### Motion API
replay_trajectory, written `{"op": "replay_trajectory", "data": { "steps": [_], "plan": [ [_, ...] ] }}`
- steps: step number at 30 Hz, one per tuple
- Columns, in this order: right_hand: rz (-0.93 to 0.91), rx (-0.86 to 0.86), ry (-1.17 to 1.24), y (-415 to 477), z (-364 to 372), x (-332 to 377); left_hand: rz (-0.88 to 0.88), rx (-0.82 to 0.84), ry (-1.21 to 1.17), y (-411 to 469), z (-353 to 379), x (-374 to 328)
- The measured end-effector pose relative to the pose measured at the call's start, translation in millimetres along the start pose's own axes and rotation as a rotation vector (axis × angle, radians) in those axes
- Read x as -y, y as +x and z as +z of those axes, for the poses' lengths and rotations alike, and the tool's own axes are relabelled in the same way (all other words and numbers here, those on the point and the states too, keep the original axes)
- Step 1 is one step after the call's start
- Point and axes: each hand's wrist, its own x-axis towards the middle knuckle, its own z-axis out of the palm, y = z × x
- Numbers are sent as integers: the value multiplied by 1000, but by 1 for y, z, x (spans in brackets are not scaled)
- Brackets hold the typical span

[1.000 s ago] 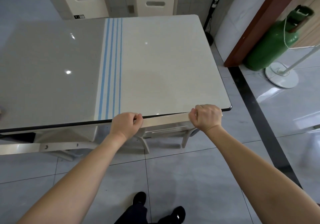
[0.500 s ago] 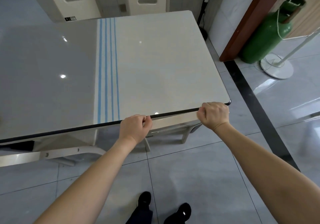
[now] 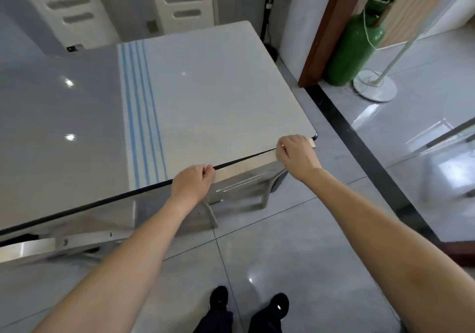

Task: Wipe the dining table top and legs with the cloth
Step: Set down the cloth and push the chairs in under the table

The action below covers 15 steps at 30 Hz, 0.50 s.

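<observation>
Cloth [image 3: 218,96], pale with blue stripes along one side, lies spread flat over the part of the dining table top [image 3: 59,106] that stretches away beyond both hands, its near hem hanging just over the table's dark edge. The left hand [image 3: 192,182] has its fingers curled tight and pinches that hem at the edge. The right hand [image 3: 295,152] does the same further along, just short of the table's corner, with a tab of fabric showing past its knuckles. The likeliest trouble, as I judge it, is a pull toward the body: the top is glossy, so the sheet could slide off whole and drop onto the floor tiles [image 3: 282,255] below the hands, picking up dirt. A flat cloth dragged by its hem also presses weakly, so marks may stay. The hem beside the right hand could catch on the corner and bunch. The grey stretch out past the left hand and the table legs [image 3: 264,196] beneath the hands look unwiped and could be missed.
</observation>
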Motion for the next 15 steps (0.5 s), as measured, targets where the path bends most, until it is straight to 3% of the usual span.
{"op": "replay_trajectory", "data": {
  "steps": [4, 7, 10, 15],
  "plan": [
    [181, -117, 423, -66, -2, 4, 202, -212, -37, -16, -5, -15],
    [475, -176, 684, -139, 0, 3, 308, -247, -286, -54, -6, -55],
    [747, -219, 893, -222, 8, -17, 237, -35, -472, -91, 21, -74],
    [1075, -242, 1010, -357, 24, -61, -198, 367, -643, -144, 111, -64]
  ]
}}
